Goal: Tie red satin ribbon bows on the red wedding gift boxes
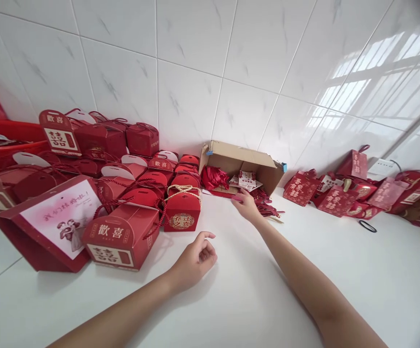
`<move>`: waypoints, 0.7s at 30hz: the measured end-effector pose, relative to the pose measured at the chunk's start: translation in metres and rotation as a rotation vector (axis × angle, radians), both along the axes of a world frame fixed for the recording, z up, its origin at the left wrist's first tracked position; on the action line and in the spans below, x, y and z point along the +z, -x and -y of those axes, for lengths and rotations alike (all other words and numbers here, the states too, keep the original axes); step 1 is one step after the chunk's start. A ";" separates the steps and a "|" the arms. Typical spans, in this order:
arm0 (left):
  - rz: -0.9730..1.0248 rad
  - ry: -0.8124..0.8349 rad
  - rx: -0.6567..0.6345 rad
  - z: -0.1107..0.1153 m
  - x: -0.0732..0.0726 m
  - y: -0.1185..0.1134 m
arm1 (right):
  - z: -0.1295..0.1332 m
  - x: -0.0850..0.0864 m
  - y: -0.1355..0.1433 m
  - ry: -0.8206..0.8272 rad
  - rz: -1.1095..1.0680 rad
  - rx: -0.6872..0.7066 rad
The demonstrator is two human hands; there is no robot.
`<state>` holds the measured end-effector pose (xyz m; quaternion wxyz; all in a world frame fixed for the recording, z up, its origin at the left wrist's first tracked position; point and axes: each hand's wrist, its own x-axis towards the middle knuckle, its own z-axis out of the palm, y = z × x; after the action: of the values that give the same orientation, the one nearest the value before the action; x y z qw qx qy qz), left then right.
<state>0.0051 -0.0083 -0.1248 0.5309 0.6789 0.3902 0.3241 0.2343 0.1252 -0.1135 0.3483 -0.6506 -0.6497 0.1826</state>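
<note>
My right hand (246,207) reaches to the front of an open cardboard box (256,155) lying on its side. Its fingers pinch a small pinkish-red piece (237,197), too small to make out. Inside the box are a bundle of shiny red ribbon (215,178) and a printed card (247,180); red strips (266,205) spill out beside my hand. My left hand (197,258) hovers over or rests on the white surface, fingers loosely curled and apart, holding nothing. Nearest to it stands a red gift box (182,210) tied with cream cord.
Several red gift boxes (117,237) with rope handles crowd the left, beside a larger red bag-shaped box (53,222). An orange-red basket (14,133) sits behind them. More red boxes (335,200) and a black ring (368,226) lie right. A tiled wall (191,96) bounds the back.
</note>
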 end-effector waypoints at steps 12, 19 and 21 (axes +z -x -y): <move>0.011 0.024 -0.031 -0.002 0.000 0.003 | -0.058 0.048 0.052 -0.311 -0.065 -0.127; 0.024 0.007 -0.032 -0.004 -0.004 0.003 | 0.019 0.127 0.025 -0.696 -0.152 -0.073; 0.022 -0.004 -0.020 -0.004 -0.004 0.002 | 0.039 0.134 0.018 -0.768 -0.179 -0.022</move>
<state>0.0033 -0.0042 -0.1292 0.5368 0.6803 0.3769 0.3271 0.2163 0.0863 0.0203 0.6234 -0.4614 -0.6309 -0.0215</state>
